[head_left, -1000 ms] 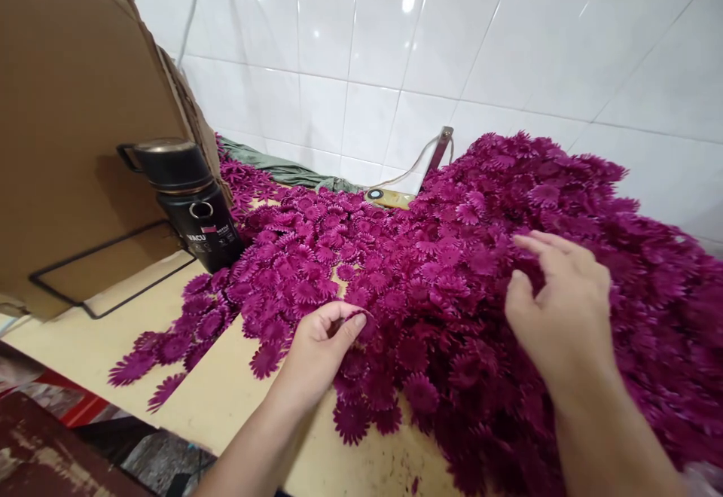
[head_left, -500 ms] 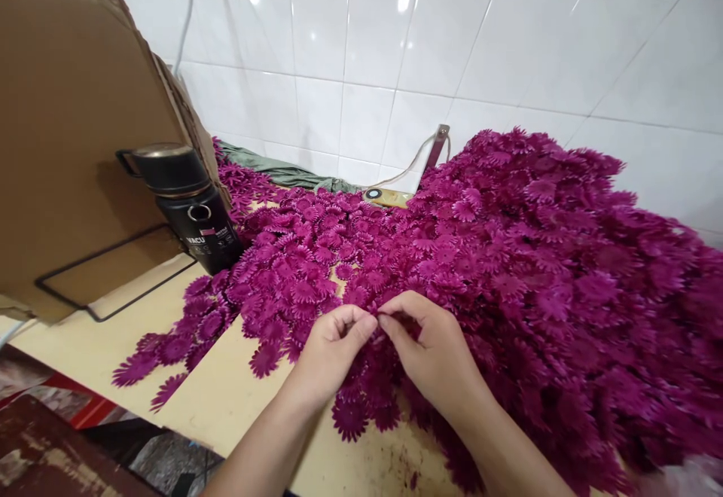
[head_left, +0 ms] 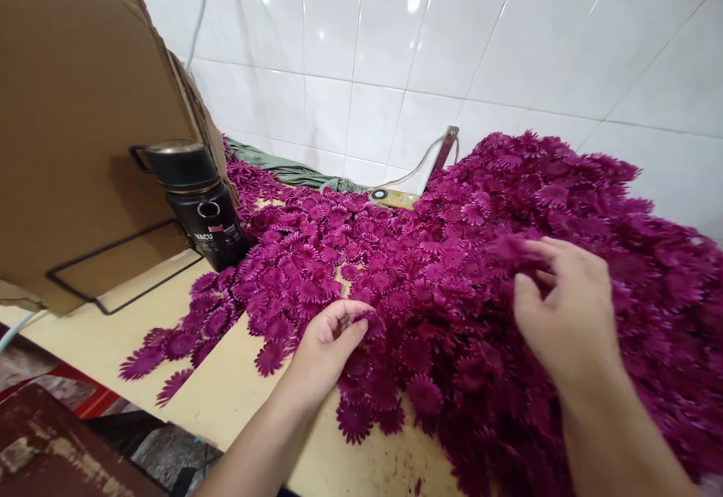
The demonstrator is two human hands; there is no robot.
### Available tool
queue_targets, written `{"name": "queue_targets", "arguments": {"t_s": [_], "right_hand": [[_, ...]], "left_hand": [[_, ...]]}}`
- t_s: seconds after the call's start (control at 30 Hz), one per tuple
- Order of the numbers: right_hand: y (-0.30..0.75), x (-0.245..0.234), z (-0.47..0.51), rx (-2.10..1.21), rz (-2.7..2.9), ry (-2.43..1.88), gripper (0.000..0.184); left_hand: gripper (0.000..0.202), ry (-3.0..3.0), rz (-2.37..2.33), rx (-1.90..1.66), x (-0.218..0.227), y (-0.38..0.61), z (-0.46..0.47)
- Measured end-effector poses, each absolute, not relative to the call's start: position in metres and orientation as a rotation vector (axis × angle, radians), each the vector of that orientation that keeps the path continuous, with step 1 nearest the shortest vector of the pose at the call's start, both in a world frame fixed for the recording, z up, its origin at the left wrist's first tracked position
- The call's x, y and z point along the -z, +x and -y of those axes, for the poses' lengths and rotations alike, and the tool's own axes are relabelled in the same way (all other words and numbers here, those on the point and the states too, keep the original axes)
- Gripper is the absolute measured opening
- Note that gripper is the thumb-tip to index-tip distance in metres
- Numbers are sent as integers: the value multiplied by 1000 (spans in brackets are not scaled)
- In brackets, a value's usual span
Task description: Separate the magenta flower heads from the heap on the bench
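Observation:
In the head view my left hand [head_left: 330, 343] is closed, thumb and fingers pinching a magenta artificial flower [head_left: 371, 324] at its edge. It hovers over the near edge of the flower heap. My right hand [head_left: 570, 309] is at the right, above the large mound of magenta flowers [head_left: 553, 196], with thumb and index finger apart. A blurred magenta flower [head_left: 507, 250] shows just beyond its index fingertip; whether the two touch I cannot tell. The lower fingers of my right hand are partly hidden behind the thumb.
A black vacuum bottle [head_left: 197, 203] stands on the left before a cardboard box [head_left: 79, 120], beside a black wire frame [head_left: 121, 271]. Green cloth [head_left: 294, 171] and a yellowish device [head_left: 392, 197] lie by the tiled wall [head_left: 327, 30]. The pale tabletop [head_left: 226, 388] shows in front.
My hands were together at the fingertips and have parted. My right hand has moved right and up with its fingers spread; my left stays nearly in place, pinching a flower.

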State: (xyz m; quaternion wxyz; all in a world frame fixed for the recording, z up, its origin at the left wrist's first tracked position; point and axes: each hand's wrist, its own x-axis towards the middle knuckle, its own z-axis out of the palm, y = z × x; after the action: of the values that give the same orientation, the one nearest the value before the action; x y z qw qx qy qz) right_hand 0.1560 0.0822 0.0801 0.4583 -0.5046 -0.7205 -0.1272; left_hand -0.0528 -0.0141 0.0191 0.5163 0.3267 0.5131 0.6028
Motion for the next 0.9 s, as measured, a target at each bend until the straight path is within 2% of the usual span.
{"name": "queue_targets", "arguments": {"t_s": [0.1, 0.23, 0.4, 0.7, 0.9], "right_hand": [[130, -74, -53, 235, 1924, -1109, 18], [92, -62, -23, -177, 2142, -971, 16], [80, -45, -19, -527, 2191, -1061, 17], [77, -41, -24, -642, 2040, -1104, 26], [72, -43, -29, -789, 2106, -1019, 11]], "left_hand": [[19, 821, -1234, -1416, -18, -47, 9], [23, 840, -1230, -1443, -18, -41, 5], [25, 867, -1256, -1456, -19, -39, 4], [32, 892, -1266, -1456, -13, -39, -1], [40, 877, -1262, -1467, -10, -37, -3]]}}
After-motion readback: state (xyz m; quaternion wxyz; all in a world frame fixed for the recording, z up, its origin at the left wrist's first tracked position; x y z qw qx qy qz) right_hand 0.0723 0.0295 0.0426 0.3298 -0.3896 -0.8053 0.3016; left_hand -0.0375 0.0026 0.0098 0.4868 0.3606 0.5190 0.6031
